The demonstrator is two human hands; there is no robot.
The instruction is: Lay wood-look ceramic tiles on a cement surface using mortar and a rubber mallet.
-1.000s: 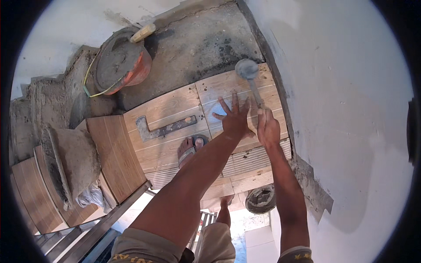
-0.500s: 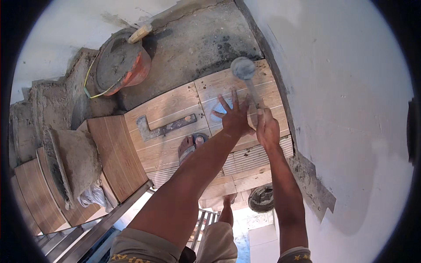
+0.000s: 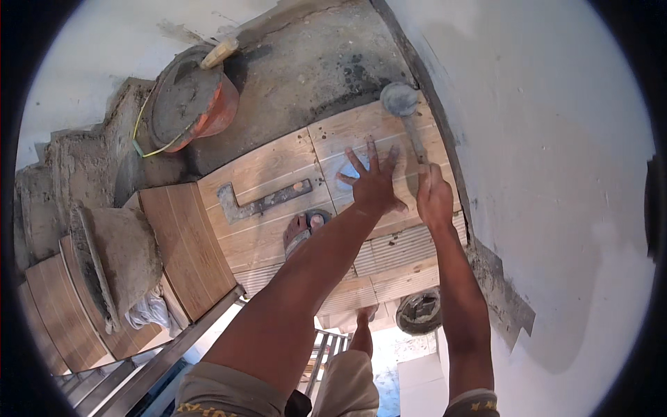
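My left hand [image 3: 375, 186] lies flat with fingers spread on a wood-look floor tile [image 3: 340, 132]. A light blue patch [image 3: 347, 171] shows on the tile beside its fingers. In my right hand [image 3: 435, 199] is the handle of a mallet [image 3: 399, 100], gripped near its end. The grey, round mallet head is over the tile's far right corner, close to the wall; whether it touches the tile I cannot tell. Left of my left hand, a mortar-stained metal square [image 3: 264, 203] rests on the neighbouring tile, close to my foot [image 3: 295, 228].
An orange bucket [image 3: 221, 111] of wet mortar, with a wooden-handled tool [image 3: 221, 53] in it, stands on rough concrete at far left. A mortar-crusted container [image 3: 125, 254] sits on the tiled steps. A metal railing [image 3: 177, 344] and a round mortar pan [image 3: 419, 312] are nearer me.
My right hand and the mallet have moved right, toward the wall, with the head shifting to the corner. My left hand has stayed in place on the tile.
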